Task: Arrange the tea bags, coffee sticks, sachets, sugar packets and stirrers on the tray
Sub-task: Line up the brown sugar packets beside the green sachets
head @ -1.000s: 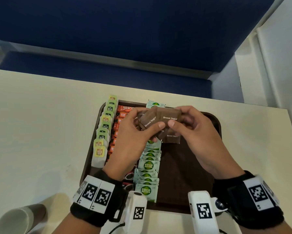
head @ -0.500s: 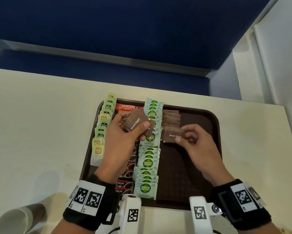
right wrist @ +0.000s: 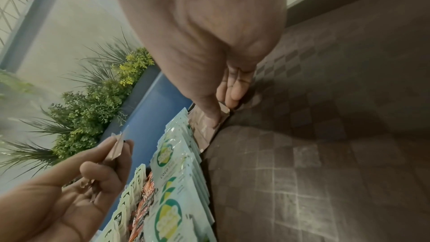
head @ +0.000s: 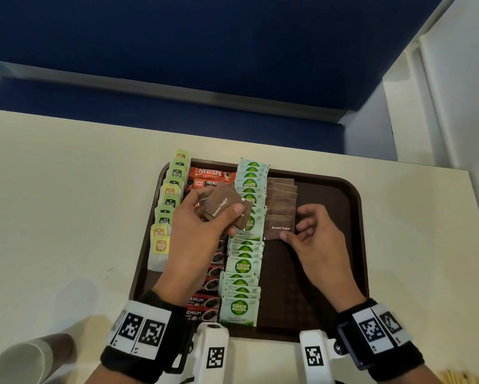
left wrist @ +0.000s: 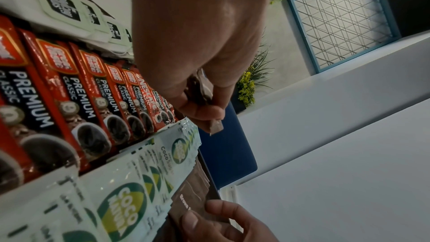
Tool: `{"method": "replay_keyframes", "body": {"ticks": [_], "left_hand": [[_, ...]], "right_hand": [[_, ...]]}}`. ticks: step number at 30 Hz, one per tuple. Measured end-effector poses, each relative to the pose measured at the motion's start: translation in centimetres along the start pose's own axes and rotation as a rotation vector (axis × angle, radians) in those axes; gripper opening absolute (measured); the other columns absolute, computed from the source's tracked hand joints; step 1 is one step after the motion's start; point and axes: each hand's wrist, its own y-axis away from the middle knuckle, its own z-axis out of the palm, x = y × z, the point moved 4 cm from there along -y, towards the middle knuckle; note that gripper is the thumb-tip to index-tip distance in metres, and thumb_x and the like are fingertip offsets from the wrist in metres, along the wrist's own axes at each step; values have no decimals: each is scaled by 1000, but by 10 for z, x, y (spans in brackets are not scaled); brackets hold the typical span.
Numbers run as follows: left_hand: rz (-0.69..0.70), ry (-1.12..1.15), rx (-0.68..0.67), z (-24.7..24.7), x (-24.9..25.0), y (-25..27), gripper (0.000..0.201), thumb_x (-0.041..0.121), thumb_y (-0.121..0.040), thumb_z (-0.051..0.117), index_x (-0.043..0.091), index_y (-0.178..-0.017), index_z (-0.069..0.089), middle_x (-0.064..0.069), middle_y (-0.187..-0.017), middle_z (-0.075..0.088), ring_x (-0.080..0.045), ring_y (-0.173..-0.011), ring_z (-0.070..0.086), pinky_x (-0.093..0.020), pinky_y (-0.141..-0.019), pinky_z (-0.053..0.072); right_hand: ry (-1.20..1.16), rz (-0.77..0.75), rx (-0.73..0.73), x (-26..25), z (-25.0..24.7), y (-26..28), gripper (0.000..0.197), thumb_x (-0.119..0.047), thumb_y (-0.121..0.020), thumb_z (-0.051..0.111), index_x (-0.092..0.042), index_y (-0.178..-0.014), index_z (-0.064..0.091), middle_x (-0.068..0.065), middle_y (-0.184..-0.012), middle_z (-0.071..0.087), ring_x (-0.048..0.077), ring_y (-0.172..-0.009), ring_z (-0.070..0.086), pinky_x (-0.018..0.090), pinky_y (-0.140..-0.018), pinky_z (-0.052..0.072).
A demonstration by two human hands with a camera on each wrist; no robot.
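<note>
A dark brown tray (head: 329, 245) holds rows of tea bags (head: 166, 212), red coffee sticks (head: 210, 173), green Coco Sugar sachets (head: 244, 264) and brown sugar packets (head: 281, 200). My left hand (head: 232, 214) grips a small bundle of brown sugar packets (head: 221, 206) above the coffee row; the left wrist view shows this bundle (left wrist: 200, 89) pinched between thumb and fingers. My right hand (head: 293, 231) pinches the right edge of one brown sugar packet (head: 280, 228) lying at the near end of the brown row. The right wrist view shows that packet (right wrist: 204, 132) flat on the tray.
A paper cup (head: 19, 364) lies on the cream table at the near left. Wooden stirrers (head: 465, 378) peek in at the near right corner. The tray's right half (head: 316, 286) is bare. A blue bench (head: 177, 112) runs beyond the table's far edge.
The hands were together on the bundle. My right hand drew one packet off, moved right and down, and laid it on the tray. The left hand kept the bundle.
</note>
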Motion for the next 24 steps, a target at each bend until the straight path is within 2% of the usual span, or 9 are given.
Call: {"method": "replay_keyframes", "body": {"ticks": [5,8,10,14,17,20,22,24], "left_hand": [[-16,-3,2,0,0,0,39,13,-86,89,22,-119,69,0,-97,82,-13,-65,72,-28,-70,60],[-23,-17,-2,1,-2,0,43,14,-84,90,19,-121,70,0,-101,82,-15,-75,76,-30,-72,61],[-22,-34,-18,3,-2,2,45,12,-82,92,19,-121,70,1,-100,81,-16,-78,78,-28,-67,62],[8,-101,-110,14,1,10,48,7,-79,93,21,-118,69,6,-98,81,-10,-80,79,-23,-61,61],[36,-158,-178,22,6,13,49,8,-76,95,24,-115,69,10,-100,80,-8,-84,78,-23,-65,62],[58,-209,-219,27,9,14,53,12,-74,97,23,-117,70,8,-104,81,-10,-92,79,-30,-79,66],[61,-230,-228,27,11,15,56,13,-71,99,23,-118,69,9,-105,81,-10,-92,79,-31,-79,67],[52,-224,-240,25,11,14,58,12,-71,99,23,-120,69,9,-105,81,-10,-91,80,-28,-74,66]], "right_hand": [[31,-10,10,-2,-1,0,50,-24,-85,90,-27,-122,57,1,-95,64,5,-78,61,13,-70,51],[42,-35,83,-12,-9,4,42,-32,-88,86,-27,-120,59,-3,-103,61,7,-78,61,17,-69,54],[-29,-89,110,-28,-15,10,34,-33,-90,83,-28,-117,63,-5,-105,62,9,-82,62,17,-72,54],[-281,-128,-47,-69,-17,18,22,-33,-93,80,-29,-113,70,-8,-101,71,8,-91,67,17,-79,55],[-255,-146,-151,-85,-13,14,28,-37,-89,84,-32,-114,72,-8,-101,73,8,-92,70,19,-79,58],[-255,-105,-192,-86,-10,6,29,-28,-84,90,-29,-110,75,-5,-95,76,5,-80,71,16,-71,56],[-278,-55,-205,-82,-12,2,25,-25,-85,89,-28,-107,77,-6,-93,78,6,-85,73,18,-73,60],[-311,-16,-212,-78,-16,1,19,-25,-87,86,-26,-105,78,-8,-94,79,6,-90,75,19,-74,61]]}}
